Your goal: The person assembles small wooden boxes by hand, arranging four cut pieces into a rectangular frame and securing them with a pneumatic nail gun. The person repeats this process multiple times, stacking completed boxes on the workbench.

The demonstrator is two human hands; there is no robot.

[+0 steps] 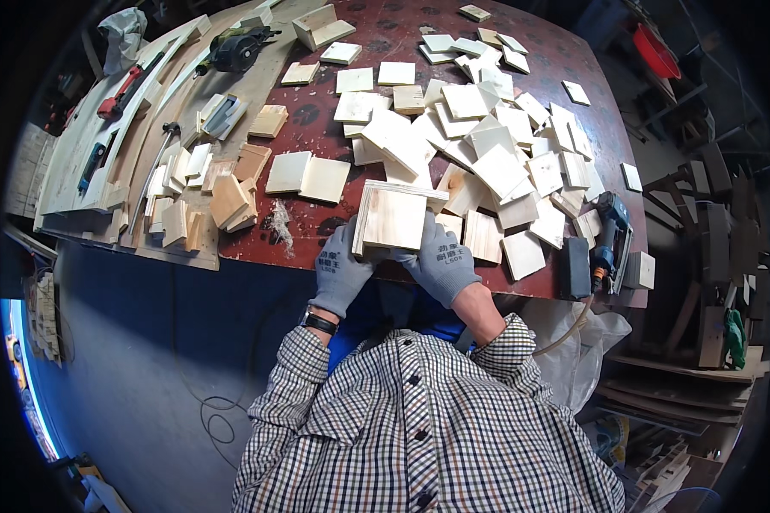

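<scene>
Both my hands wear grey work gloves with dark lettering on the backs. At the front edge of the table, they grip a small wooden corner assembly [391,218], a square pale board with plywood edges along its top and left sides. My left hand [342,269] is closed on its lower left side, and my right hand [443,263] on its lower right side. The fingertips are partly hidden behind and under the wood. Just beyond and to the right lies a heap of loose square wooden boards [498,171]. Two pale boards [323,179] lie side by side to the left.
At the right edge rests a blue-and-black air nailer [606,244] with a hose, beside a dark block [576,268]. On the left are wood offcuts [231,201], a hammer [171,128] and a circular saw [235,50]. A red table [257,235] carries the boards.
</scene>
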